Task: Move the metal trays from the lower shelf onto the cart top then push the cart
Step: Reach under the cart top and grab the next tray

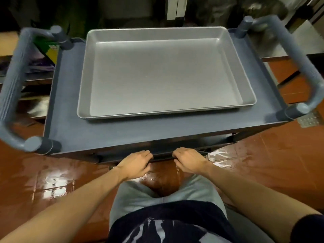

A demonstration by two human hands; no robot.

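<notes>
A rectangular metal tray lies on the grey-blue cart top, with a second rim showing just under its near edge. Both hands reach under the front of the cart top to the lower shelf. My left hand and my right hand are side by side, their fingers curled over a thin dark rim that looks like a tray on the lower shelf. The cart top hides most of that tray. A shiny corner shows to the right of my right hand.
Thick grey handles stand at the cart's left end and right end. The wet, glossy red tile floor surrounds the cart. Dark shelves and clutter stand behind and to the left. My knees are close to the cart's front.
</notes>
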